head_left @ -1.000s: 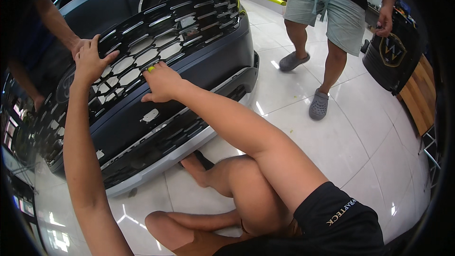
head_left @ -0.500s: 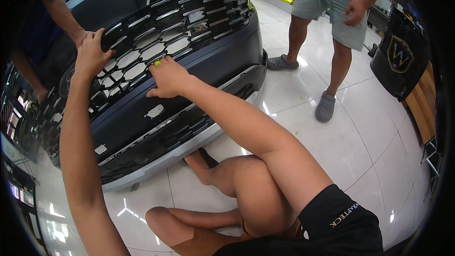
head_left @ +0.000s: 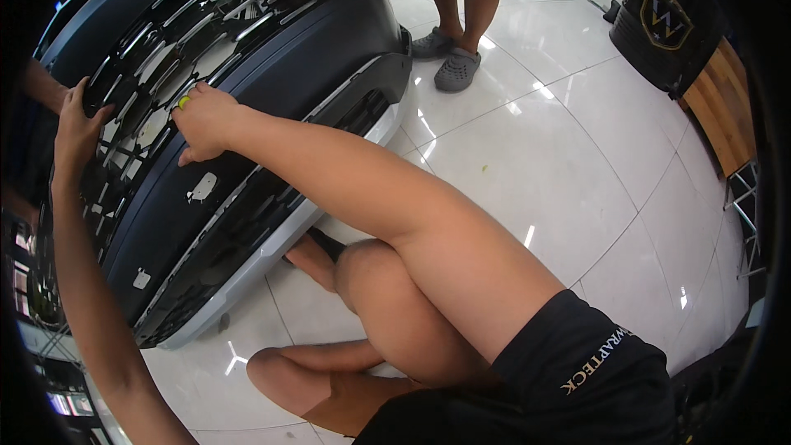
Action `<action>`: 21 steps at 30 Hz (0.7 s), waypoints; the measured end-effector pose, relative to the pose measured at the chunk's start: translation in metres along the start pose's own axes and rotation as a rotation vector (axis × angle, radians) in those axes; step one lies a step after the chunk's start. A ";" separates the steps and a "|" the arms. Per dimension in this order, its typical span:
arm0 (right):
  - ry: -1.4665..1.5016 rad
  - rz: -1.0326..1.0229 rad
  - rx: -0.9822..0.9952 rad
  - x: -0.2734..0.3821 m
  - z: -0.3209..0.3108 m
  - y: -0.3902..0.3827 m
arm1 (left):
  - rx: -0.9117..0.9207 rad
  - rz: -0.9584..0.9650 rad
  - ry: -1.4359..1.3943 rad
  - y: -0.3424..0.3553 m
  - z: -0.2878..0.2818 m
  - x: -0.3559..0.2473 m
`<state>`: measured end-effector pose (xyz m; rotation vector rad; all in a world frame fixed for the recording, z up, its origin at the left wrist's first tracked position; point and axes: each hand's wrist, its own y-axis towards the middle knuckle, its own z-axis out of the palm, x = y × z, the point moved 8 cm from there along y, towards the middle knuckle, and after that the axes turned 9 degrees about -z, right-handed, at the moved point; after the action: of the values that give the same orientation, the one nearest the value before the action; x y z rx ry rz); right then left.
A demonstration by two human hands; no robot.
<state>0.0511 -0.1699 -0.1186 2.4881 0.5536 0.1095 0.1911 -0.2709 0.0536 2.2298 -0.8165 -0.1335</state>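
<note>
A dark blue-grey car bumper (head_left: pixel 284 70) fills the upper left, with a black grille (head_left: pixel 235 12) set in it, its mesh picked out by slim silver strips. My left hand (head_left: pixel 76 130) lies against the grille's left part, thumb and fingers apart. Along the grille's lower edge, my right hand (head_left: pixel 206 122) hooks its fingers into the mesh, the fingertips hidden. A yellow-green ring (head_left: pixel 184 102) shows on one of its fingers. Pale patches, one larger patch (head_left: pixel 203 187) among them, mark the bumper below. Light grey trim (head_left: pixel 239 284) runs along its bottom.
Another person's arm (head_left: pixel 48 86) reaches in at the far left, beside my left hand. Grey clogs (head_left: pixel 457 70) on a standing person are right of the bumper. A black drum (head_left: pixel 663 25) and wooden board (head_left: pixel 721 107) stand far right. My bent legs (head_left: pixel 387 305) rest on the glossy tiles.
The view has swung rightward, so the bumper and my hands appear farther left. Both hands remain at the grille. The standing person's feet have come closer together.
</note>
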 end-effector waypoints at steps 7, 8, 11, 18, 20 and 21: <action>-0.013 0.007 0.060 -0.006 -0.009 -0.009 | 0.038 -0.034 0.065 0.000 0.003 -0.008; -0.028 -0.004 0.055 -0.013 -0.007 -0.007 | 0.042 -0.001 0.026 0.003 0.003 -0.010; -0.031 -0.065 0.195 0.003 -0.007 0.015 | -0.260 0.145 0.206 -0.017 -0.023 0.001; -0.193 -0.178 -0.057 0.000 -0.012 -0.008 | -0.207 -0.323 -0.652 -0.233 0.044 -0.141; 0.051 -0.111 0.069 0.030 -0.033 -0.004 | 0.044 -0.868 -0.997 -0.325 0.131 -0.121; 0.032 -0.108 0.078 0.031 -0.033 -0.004 | 0.223 -1.068 -1.159 -0.353 0.159 -0.131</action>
<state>0.0710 -0.1370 -0.0950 2.5299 0.7170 0.0872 0.2168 -0.1073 -0.3200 2.4519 -0.0158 -2.0193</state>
